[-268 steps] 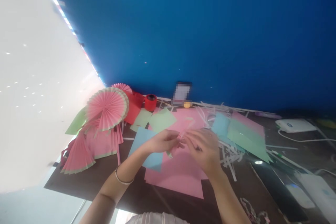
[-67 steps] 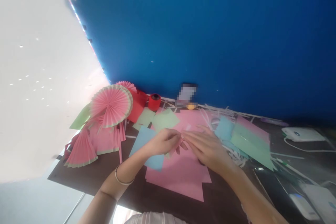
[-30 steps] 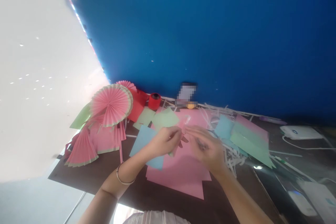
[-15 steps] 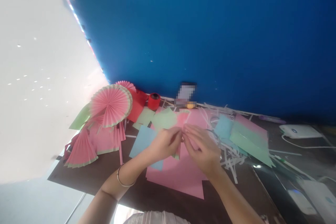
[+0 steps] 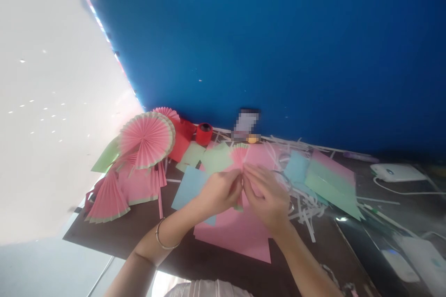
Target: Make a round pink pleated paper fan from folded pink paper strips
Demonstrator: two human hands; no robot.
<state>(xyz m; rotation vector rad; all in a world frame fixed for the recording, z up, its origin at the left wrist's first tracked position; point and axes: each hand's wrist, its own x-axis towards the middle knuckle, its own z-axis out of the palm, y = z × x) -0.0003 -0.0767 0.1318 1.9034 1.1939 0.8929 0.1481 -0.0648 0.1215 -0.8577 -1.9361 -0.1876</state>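
A small strip of pleated pink paper (image 5: pixel 239 152) with pale green edges is pinched at its middle between my two hands. Its upper end spreads like a fan, and a bit of its lower end shows beneath my fingers. My left hand (image 5: pixel 220 191) is closed on it from the left, a bracelet on that wrist. From the right, the fingertips of my right hand (image 5: pixel 267 197) press on the same middle. What exactly the fingertips grip there is hidden. Under both hands lie pink sheets (image 5: pixel 240 239) and a light blue sheet (image 5: pixel 190 189).
Finished-looking pink paper fans (image 5: pixel 144 139) stand at the left by a red roll of tape (image 5: pixel 204 134). White paper strips (image 5: pixel 308 213) lie right of my hands, near stacked green and pink sheets (image 5: pixel 334 185). White devices with cables (image 5: pixel 399 173) are at far right; a blue wall (image 5: pixel 278 46) rises behind.
The pleated paper's upper end has shifted slightly left and its folds face more toward me. My right hand has moved a little left; both hands keep their pinch.
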